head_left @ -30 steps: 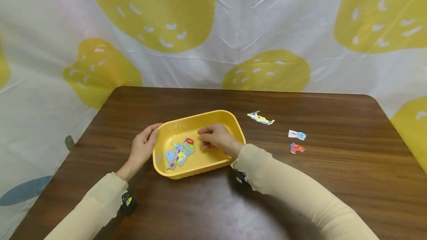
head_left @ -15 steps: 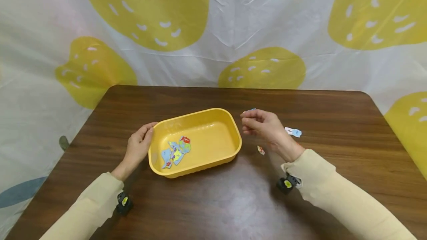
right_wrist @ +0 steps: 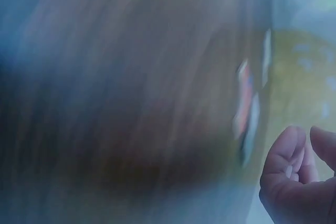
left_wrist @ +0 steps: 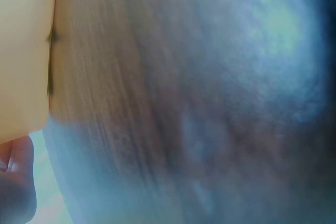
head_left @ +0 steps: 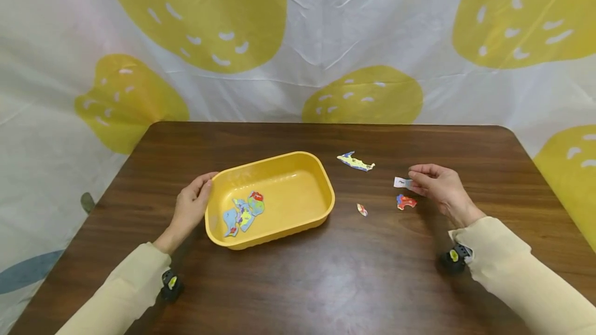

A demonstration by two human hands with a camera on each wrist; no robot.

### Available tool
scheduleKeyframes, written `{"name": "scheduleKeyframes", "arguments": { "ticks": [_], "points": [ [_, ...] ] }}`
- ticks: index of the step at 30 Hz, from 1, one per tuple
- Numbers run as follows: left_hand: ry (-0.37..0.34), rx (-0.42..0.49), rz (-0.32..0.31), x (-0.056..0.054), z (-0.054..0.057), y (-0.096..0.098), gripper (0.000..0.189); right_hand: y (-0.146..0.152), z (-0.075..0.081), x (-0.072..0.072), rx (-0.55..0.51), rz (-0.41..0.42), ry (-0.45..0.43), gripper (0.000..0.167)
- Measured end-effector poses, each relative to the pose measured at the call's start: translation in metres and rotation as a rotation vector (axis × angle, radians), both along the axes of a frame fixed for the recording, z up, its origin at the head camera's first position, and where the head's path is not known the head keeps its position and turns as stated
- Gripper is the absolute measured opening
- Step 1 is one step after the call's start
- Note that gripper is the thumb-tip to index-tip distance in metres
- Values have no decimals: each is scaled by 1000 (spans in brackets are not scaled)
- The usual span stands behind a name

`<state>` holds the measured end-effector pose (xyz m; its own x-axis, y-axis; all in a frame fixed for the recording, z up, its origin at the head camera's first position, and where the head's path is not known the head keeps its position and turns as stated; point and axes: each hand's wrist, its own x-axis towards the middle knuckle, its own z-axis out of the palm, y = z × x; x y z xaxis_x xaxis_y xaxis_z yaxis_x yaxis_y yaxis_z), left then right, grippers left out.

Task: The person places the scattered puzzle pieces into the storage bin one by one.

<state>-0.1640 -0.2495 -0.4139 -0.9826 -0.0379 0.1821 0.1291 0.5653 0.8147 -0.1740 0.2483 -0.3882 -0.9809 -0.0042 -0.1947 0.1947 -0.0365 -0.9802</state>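
A yellow plastic tub (head_left: pixel 293 195) stands on the table, several printed cutout pieces (head_left: pixel 244 216) gathered at its left end. My left hand (head_left: pixel 188 211) holds the tub's left corner by the rim. In the left wrist view only its thumb (left_wrist: pixel 18 182) shows, beside the tub wall. My right hand (head_left: pixel 440 187) is over a white and light-blue piece (head_left: pixel 401 182), hiding its right part. Its thumb and bent fingers are apart in the right wrist view, with nothing visible between them. A red and blue piece (head_left: pixel 406 202) lies just in front.
A long pale-yellow piece (head_left: pixel 357 162) lies behind and right of the tub. Nearer me is a small red and white piece (head_left: pixel 361 210). The dark wooden table (head_left: pixel 288 283) ends at a white curtain (head_left: pixel 321 25) with yellow fruit shapes.
My right hand has come out of the tub and moved right, to the white and light-blue piece. The left hand stays at the tub's corner.
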Motion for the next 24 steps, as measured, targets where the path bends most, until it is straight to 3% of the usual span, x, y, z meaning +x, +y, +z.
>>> {"name": "scheduleKeyframes", "arguments": {
  "ticks": [3,9,24],
  "points": [
    [4,-7,0,0,-2,-2,38,10,-7,-3,141,12,-9,20],
    [-1,-6,3,0,-4,-3,38,17,-15,-6,303,61,-12,42],
    [3,23,0,0,-3,-6,36,10,-21,-10,516,92,61,39]
  ]
}}
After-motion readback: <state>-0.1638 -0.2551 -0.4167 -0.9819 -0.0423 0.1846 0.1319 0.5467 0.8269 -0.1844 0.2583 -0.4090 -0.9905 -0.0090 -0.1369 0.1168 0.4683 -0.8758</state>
